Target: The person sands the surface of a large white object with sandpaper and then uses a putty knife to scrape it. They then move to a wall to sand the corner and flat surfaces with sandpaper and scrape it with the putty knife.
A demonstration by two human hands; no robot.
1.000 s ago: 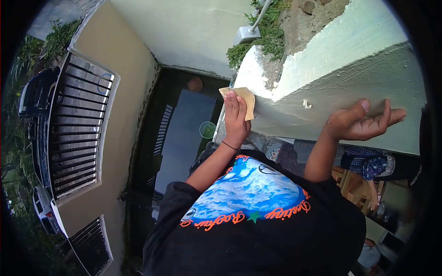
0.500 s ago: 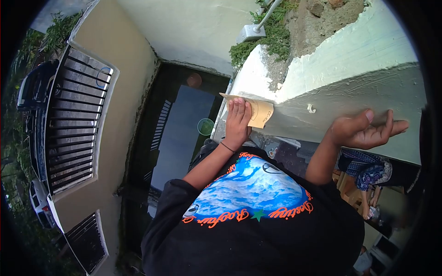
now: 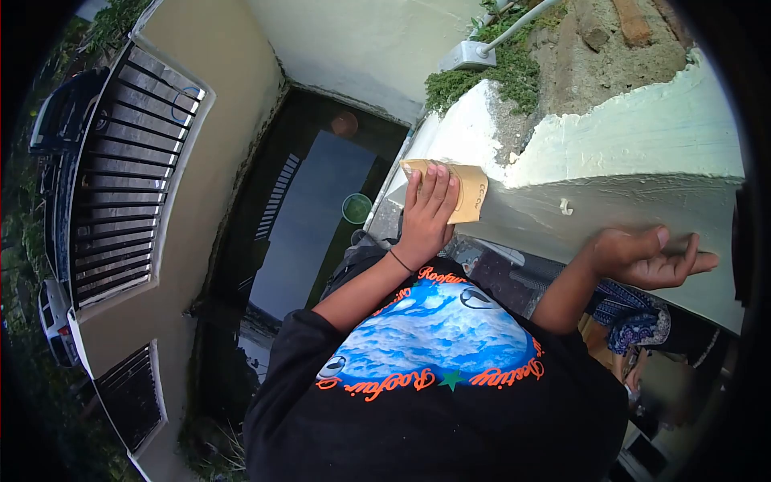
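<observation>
A folded tan sheet of sandpaper (image 3: 470,195), with printed lettering on its back, lies against the end of a painted wall (image 3: 554,189). Over the sheet are the fingers of my left hand (image 3: 430,210), pressing it to the wall's corner; its thumb is hidden. My right hand (image 3: 642,255) hovers beside the wall's face, palm turned up. Its fingers are loosely bent and apart, and nothing shows in it. Between the two hands, a small white hook (image 3: 566,207) sticks out of the wall.
Broken plaster, rubble (image 3: 630,32) and green plants (image 3: 514,84) top the wall, near a grey pipe (image 3: 522,28). Below left are a green bucket (image 3: 356,209) and dark wet-looking ground. A barred railing (image 3: 132,177) stands farther left. Another person's patterned clothing (image 3: 638,325) shows at lower right.
The view has shifted slightly, so the wall and both hands sit a little further right. The sandpaper's raised far edge now lies flatter under my left fingers. My right hand keeps much the same pose.
</observation>
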